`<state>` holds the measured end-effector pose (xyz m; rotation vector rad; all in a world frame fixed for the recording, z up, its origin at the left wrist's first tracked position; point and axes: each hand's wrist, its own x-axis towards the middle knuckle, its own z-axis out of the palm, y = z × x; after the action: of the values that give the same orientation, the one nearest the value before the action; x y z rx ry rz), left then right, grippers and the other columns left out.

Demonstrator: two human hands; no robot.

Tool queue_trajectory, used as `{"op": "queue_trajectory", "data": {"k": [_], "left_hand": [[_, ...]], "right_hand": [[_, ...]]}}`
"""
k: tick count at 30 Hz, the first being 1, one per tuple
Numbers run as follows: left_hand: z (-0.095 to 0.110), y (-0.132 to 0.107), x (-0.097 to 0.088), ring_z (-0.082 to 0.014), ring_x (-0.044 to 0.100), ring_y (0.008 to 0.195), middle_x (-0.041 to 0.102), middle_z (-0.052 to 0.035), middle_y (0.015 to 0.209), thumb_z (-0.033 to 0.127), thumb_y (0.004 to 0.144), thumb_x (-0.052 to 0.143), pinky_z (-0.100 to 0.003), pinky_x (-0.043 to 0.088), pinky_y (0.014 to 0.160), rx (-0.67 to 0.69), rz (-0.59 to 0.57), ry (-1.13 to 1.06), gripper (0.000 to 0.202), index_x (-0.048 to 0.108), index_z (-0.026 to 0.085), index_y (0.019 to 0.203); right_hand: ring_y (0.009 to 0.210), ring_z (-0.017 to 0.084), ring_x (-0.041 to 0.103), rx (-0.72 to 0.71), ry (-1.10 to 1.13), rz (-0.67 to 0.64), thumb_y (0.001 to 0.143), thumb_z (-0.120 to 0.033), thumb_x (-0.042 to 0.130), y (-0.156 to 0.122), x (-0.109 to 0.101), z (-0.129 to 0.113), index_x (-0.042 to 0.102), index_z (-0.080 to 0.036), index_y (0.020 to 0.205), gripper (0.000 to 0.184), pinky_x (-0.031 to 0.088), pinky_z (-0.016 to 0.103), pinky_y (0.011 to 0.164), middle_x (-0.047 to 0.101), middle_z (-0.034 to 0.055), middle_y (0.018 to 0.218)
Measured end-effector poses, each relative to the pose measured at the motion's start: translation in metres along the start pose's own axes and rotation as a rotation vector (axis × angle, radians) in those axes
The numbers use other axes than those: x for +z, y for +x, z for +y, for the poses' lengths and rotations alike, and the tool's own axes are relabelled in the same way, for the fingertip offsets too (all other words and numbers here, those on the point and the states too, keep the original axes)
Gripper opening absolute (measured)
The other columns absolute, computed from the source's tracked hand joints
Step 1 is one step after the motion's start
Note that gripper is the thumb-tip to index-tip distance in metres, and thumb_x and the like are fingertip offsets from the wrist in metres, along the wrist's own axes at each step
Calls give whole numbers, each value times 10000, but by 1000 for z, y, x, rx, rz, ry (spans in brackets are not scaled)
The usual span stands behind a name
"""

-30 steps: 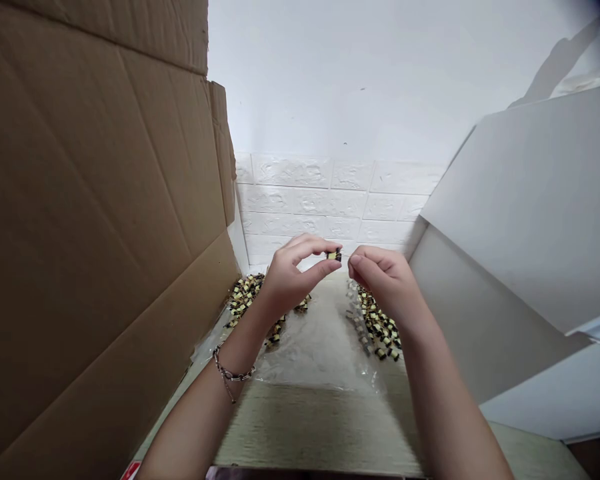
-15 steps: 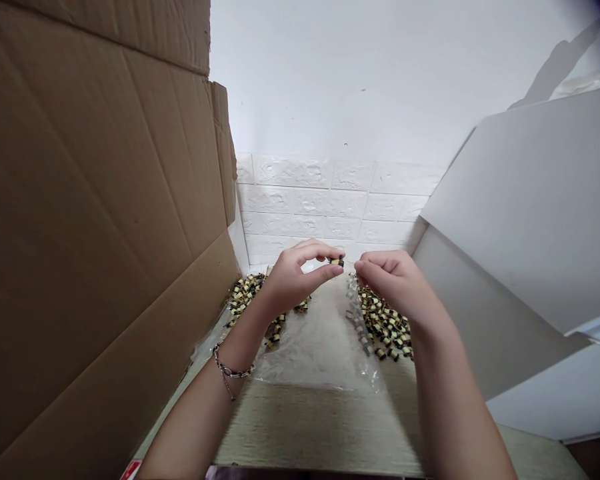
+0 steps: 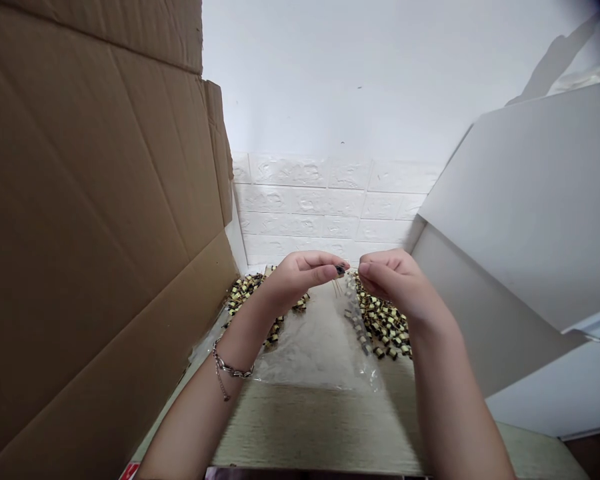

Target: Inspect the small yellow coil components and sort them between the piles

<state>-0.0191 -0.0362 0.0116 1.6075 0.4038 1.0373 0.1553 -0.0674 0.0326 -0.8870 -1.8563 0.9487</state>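
Observation:
My left hand point(image 3: 295, 280) pinches a small black and yellow part point(image 3: 340, 269) between thumb and forefinger, held above the table. My right hand point(image 3: 395, 283) is closed in a pinch right beside it, fingertips almost touching the part; what it holds, if anything, is too small to see. Thin wire leads hang just below the part. Under my left hand lies a pile of the same small parts point(image 3: 247, 297). A second pile point(image 3: 383, 323) lies under my right hand on clear plastic sheeting point(image 3: 315, 347). A chain bracelet circles my left wrist.
A tall brown cardboard box wall point(image 3: 90, 220) stands at the left. A white box point(image 3: 530, 227) rises at the right. A white brick-pattern wall point(image 3: 325, 207) closes the back. The wooden table point(image 3: 320, 427) runs toward me.
Both hands have dropped slightly and drawn closer together. The left fingers have flattened over the part, so less of it shows now.

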Motion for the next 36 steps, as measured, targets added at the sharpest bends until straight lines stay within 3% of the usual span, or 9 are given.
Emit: {"op": "queue_trajectory", "data": {"k": [5, 12, 17, 26, 36], "left_hand": [[0, 0, 1, -129, 561, 784, 645, -42, 785, 376, 664, 636, -280, 409, 768, -28, -27, -76, 226, 656, 193, 797], [2, -1, 4, -135, 542, 737, 621, -40, 726, 402, 639, 646, -296, 408, 748, -48, -75, -106, 244, 658, 193, 763], [2, 0, 4, -135, 526, 726, 590, -39, 689, 404, 684, 600, -297, 399, 735, -38, -140, -95, 242, 649, 174, 741], [3, 0, 3, -151, 529, 720, 589, -36, 676, 493, 634, 609, -304, 411, 699, -77, -136, -14, 322, 628, 173, 668], [3, -1, -2, -117, 548, 711, 635, -22, 699, 364, 639, 663, -270, 398, 730, -54, -42, -78, 190, 675, 197, 730]], "right_hand": [[423, 44, 193, -93, -234, 171, 741, -224, 423, -3, 6, -4, 280, -174, 465, 315, 162, 202, 388, 218, -55, 456], [427, 47, 198, -342, -670, 405, 681, -142, 422, -5, 13, -8, 264, -167, 453, 279, 183, 208, 412, 208, -50, 447], [428, 50, 194, -444, -800, 511, 655, -114, 436, -4, 17, -9, 244, -166, 467, 274, 182, 206, 417, 204, -52, 446], [432, 58, 247, -388, -787, 474, 688, -157, 425, 0, 19, -8, 313, -169, 458, 255, 214, 209, 441, 276, -45, 430], [459, 58, 248, -194, -386, 265, 718, -203, 419, 8, 14, 4, 330, -171, 474, 262, 209, 198, 420, 244, -47, 471]]}}
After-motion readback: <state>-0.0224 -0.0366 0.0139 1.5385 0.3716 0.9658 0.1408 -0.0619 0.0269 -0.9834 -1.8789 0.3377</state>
